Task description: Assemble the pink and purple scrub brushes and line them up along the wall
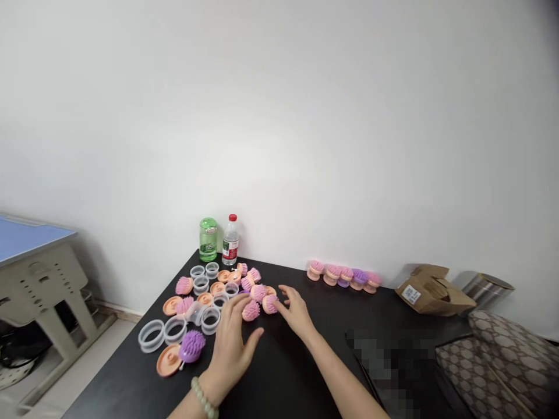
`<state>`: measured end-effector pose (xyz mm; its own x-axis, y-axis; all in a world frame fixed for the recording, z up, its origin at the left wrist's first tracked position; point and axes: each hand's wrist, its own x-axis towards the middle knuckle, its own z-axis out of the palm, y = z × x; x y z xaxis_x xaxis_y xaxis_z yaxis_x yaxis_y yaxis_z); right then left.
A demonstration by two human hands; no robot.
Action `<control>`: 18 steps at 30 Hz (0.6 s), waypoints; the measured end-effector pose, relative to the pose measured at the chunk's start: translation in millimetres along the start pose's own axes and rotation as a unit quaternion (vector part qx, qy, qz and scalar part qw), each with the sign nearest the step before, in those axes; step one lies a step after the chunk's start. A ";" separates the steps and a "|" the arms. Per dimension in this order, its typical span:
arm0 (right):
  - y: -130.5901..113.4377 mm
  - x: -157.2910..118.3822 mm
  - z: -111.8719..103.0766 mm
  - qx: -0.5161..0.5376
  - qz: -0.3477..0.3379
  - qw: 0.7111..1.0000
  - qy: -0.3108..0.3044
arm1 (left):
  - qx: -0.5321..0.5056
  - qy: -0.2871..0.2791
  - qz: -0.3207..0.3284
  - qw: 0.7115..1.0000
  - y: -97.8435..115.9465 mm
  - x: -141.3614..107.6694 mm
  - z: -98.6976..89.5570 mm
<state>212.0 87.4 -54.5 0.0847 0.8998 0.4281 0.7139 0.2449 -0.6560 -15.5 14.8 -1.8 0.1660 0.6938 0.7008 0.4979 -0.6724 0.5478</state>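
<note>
My left hand point(231, 343), with a beaded bracelet point(203, 397) at the wrist, hovers over the table's middle, thumb and fingers apart and holding nothing. My right hand point(296, 314) has its fingers spread beside a pink bristle brush head point(270, 304); whether the thumb touches it I cannot tell. Between and left of my hands lie more pink brush heads point(251, 311), orange round caps point(168, 360) and clear plastic rings point(151, 336). A purple brush head point(192, 345) leans by an orange cap at the front left. My left fingers hide part of the pile.
Several brushes with bases point(332, 275) stand in a row along the wall. A green bottle point(208, 240) and a red-capped water bottle point(230, 240) stand at the back corner. On the right are a cardboard box point(430, 294), a metallic cylinder point(487, 291) and a patterned bag point(489, 364).
</note>
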 end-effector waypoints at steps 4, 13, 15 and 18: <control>-27.5 -15.8 10.1 0.005 -0.035 0.999 -0.033 | -0.016 0.032 -0.060 0.998 -13.3 14.3 -11.5; -30.0 -49.8 -10.3 0.068 0.043 0.997 -0.011 | 0.076 -0.227 -0.121 0.963 -30.1 23.5 -41.4; -28.8 -62.1 -16.7 0.098 0.061 0.993 -0.001 | 0.083 -0.298 -0.082 0.947 -28.7 20.2 -44.0; -30.2 -78.1 -23.0 0.144 0.082 0.985 0.038 | 0.136 -0.388 -0.028 0.911 -24.0 16.1 -44.0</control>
<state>199.8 1.4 -53.8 0.2419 0.9086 0.3405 0.4607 0.2013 -0.8644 -62.2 30.7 16.4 0.6335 0.7692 0.0838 0.6987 -0.6153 0.3650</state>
